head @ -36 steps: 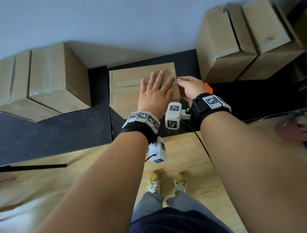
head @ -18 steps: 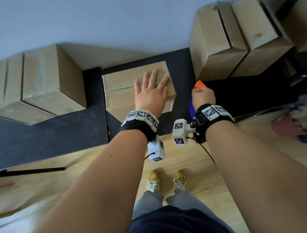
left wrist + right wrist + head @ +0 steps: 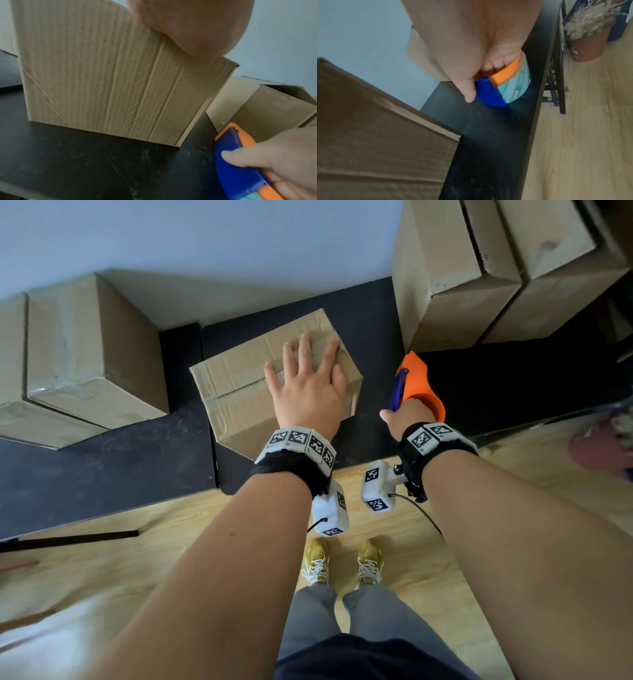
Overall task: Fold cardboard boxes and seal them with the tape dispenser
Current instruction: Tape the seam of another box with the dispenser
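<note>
The cardboard box [image 3: 246, 385] sits on the black table [image 3: 102, 467], its flaps folded shut, under the left hand [image 3: 308, 392], which lies flat with fingers spread. Just right, the right hand [image 3: 407, 416] grips the orange-and-blue tape dispenser [image 3: 416, 381], resting on the table. More boxes [image 3: 455, 268] stand behind.

Yellow sneakers [image 3: 344, 559] sit low centre on the wood floor [image 3: 102, 570]; a brown plant pot [image 3: 589, 44] stands upper right.

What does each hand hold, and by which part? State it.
Right hand grips the tape dispenser by its handle end, thumb on the blue side. Left hand holds nothing; it presses flat on the cardboard box.
</note>
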Tool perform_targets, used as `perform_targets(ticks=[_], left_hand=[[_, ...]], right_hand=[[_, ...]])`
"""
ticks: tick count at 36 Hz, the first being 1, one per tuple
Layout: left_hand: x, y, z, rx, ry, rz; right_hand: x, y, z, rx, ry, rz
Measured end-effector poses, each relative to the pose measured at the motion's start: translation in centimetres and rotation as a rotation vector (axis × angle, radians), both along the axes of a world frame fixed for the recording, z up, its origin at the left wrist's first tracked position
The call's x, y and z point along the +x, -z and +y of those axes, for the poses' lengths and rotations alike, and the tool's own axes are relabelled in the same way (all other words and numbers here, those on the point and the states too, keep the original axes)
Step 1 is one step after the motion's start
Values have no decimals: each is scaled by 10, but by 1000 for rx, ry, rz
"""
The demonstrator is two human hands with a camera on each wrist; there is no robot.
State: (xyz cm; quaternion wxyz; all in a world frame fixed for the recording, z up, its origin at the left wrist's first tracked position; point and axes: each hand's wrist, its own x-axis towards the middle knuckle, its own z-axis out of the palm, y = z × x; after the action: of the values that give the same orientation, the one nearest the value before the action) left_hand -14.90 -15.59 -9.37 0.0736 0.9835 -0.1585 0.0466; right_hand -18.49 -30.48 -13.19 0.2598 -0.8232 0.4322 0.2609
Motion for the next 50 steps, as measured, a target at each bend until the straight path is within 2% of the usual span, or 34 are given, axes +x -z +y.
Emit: perform_targets(ticks=[3, 5, 6, 8, 10, 13, 15, 18, 22, 26, 32, 34, 41, 46, 50], left_hand=[[1, -1, -1, 6, -19, 31], [1, -2, -2, 7, -29, 39], [1, -2, -2, 3, -35, 41], [1, -3, -4, -8, -57, 55], [2, -7, -6, -23, -86, 88], [4, -13, -9, -72, -131, 156], [6, -18, -10, -119, -166, 196], [9, -30, -11, -202, -206, 214], [17, -50, -14, -459, -109, 247], [26, -78, -21, -678, -140, 396], [32, -102, -22, -951, -313, 713], [33, -109, -19, -986, -319, 810], [37, -114, -11, -1066, -261, 937], [42, -120, -9, -1086, -262, 962], [49, -121, -2, -1149, -297, 1012]], right_hand=[[0, 7, -3, 6, 21, -188], [-2, 9, -4, 63, 39, -174], [-4, 10, -5, 85, 50, -224], [-11, 4, -4, 61, 74, -397], [-16, -6, -5, 47, 126, -472], [-21, -25, -8, 117, 172, -367], [-24, -37, -14, 205, 154, -371], [-25, -51, -20, 281, 189, -459], [-24, -79, -23, 335, 239, -570], [-22, -101, -27, 303, 192, -605], [-30, -133, -26, 505, 256, -755], [-33, -140, -25, 558, 256, -771], [-43, -156, -30, 801, 293, -792], [-35, -153, -25, 676, 232, -781], [-32, -154, -21, 718, 237, -766]])
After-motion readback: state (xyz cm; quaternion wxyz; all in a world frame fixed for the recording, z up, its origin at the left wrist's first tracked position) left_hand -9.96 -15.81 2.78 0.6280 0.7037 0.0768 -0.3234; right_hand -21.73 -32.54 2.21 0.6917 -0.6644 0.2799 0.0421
